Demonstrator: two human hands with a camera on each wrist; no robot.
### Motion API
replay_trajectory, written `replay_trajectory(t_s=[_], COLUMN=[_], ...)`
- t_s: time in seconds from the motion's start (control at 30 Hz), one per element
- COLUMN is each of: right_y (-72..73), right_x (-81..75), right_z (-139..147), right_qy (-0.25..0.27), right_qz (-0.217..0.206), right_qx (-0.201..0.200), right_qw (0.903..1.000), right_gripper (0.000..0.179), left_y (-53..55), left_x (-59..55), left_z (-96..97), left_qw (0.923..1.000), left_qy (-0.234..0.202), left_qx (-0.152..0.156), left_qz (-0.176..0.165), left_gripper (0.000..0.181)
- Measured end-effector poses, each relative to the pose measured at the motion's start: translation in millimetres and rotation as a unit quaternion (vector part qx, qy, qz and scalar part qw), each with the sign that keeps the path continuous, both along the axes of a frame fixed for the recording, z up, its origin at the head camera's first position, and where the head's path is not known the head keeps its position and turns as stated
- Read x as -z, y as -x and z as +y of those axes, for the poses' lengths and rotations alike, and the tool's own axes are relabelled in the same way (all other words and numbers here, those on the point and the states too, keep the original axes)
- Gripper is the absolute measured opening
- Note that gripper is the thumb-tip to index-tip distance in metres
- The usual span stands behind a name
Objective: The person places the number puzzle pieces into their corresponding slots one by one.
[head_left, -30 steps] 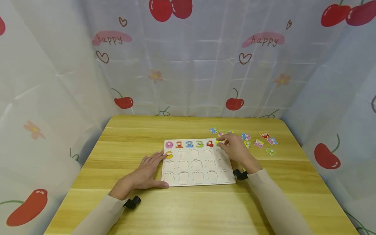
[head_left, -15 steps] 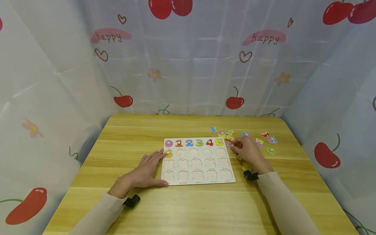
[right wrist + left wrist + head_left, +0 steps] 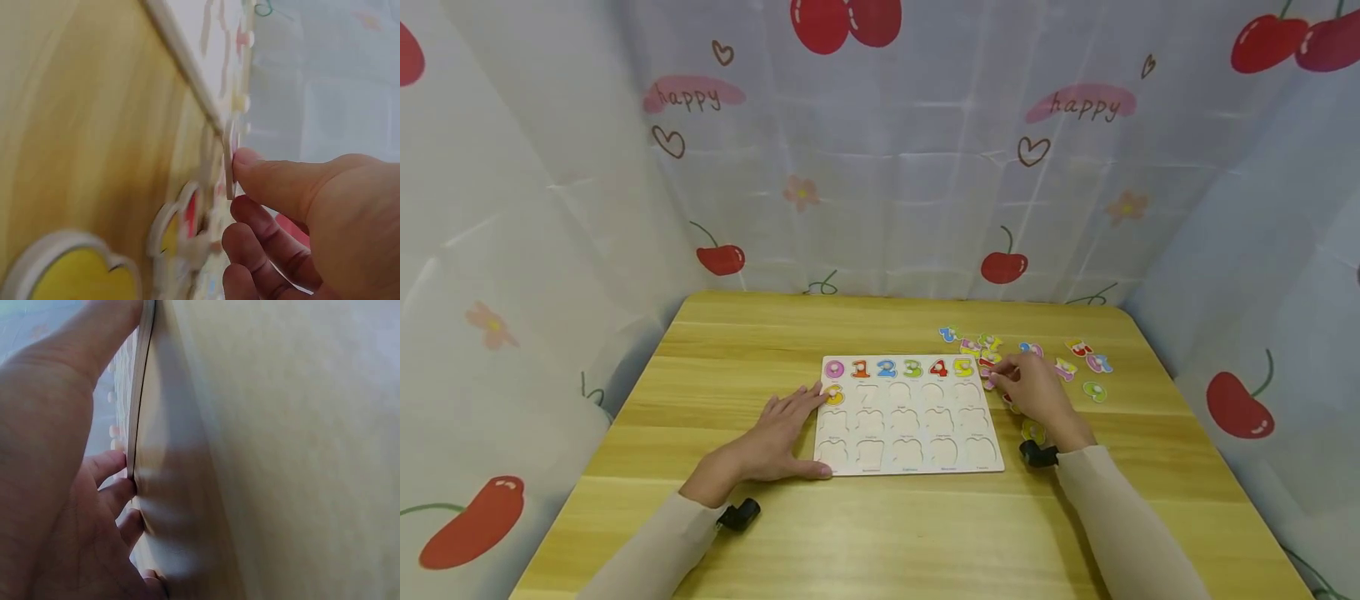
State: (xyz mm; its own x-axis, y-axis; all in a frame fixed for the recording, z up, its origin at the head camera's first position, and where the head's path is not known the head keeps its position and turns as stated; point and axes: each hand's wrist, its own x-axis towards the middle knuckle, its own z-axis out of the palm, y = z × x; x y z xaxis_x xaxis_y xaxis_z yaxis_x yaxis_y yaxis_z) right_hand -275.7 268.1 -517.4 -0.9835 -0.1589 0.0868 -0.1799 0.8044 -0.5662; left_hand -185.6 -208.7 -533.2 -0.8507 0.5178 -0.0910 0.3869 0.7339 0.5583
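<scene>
A wooden number puzzle board [image 3: 891, 473] lies flat on the table. Coloured number pieces 0 to 6 sit in its top recesses, among them the yellow 5 [image 3: 963, 368] and orange 6 [image 3: 834, 395]. My left hand [image 3: 775, 437] rests at the board's left edge, fingers spread and thumb near the lower corner; the left wrist view shows fingertips [image 3: 128, 481] against that edge. Just right of the board, my right hand [image 3: 1037, 396] pinches a pinkish number piece [image 3: 229, 159] between thumb and fingers. Its number is hidden.
Loose number pieces lie right of the board: a green one [image 3: 1094, 391], a red one [image 3: 1079, 348], a blue one [image 3: 949, 334] and several more. A yellow piece [image 3: 1033, 431] lies beneath the right wrist. A cherry-print curtain [image 3: 880, 183] surrounds the wooden table [image 3: 760, 333].
My right hand has left the yellow 5, now seen in its recess, and moved right to the loose pieces, where it pinches a pinkish number piece. My left hand stays at the board's edge.
</scene>
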Motion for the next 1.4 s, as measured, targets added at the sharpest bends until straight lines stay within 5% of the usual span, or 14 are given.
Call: replay_trajectory(t_s=[0.27, 0.5, 1.0, 1.4], right_y=[-7.7, -6.7, -13.2, -18.0], right_x=[-15.8, -17.7, -10.0, -1.1], right_z=[-28, -65, -150, -181], right_qy=[0.007, 0.019, 0.017, 0.01], right_qz=[0.062, 0.071, 0.016, 0.001], right_qx=[-0.014, -0.05, -0.095, -0.124], right_qw=[0.998, 0.9961, 0.9952, 0.9922], right_gripper=[0.01, 0.009, 0.006, 0.005], left_y=[0.9, 0.6, 0.1, 0.4], left_x=[-0.4, -0.5, -1.8, -0.2], left_z=[1.0, 2.0, 1.8, 2.0], left_qw=[1.0, 1.0, 1.0, 1.0], left_qy=[0.004, 0.004, 0.004, 0.001], left_qx=[-0.002, -0.005, -0.006, -0.006], left_qz=[0.002, -0.003, -0.002, 0.002], left_gripper=[0.128, 0.128, 0.129, 0.128])
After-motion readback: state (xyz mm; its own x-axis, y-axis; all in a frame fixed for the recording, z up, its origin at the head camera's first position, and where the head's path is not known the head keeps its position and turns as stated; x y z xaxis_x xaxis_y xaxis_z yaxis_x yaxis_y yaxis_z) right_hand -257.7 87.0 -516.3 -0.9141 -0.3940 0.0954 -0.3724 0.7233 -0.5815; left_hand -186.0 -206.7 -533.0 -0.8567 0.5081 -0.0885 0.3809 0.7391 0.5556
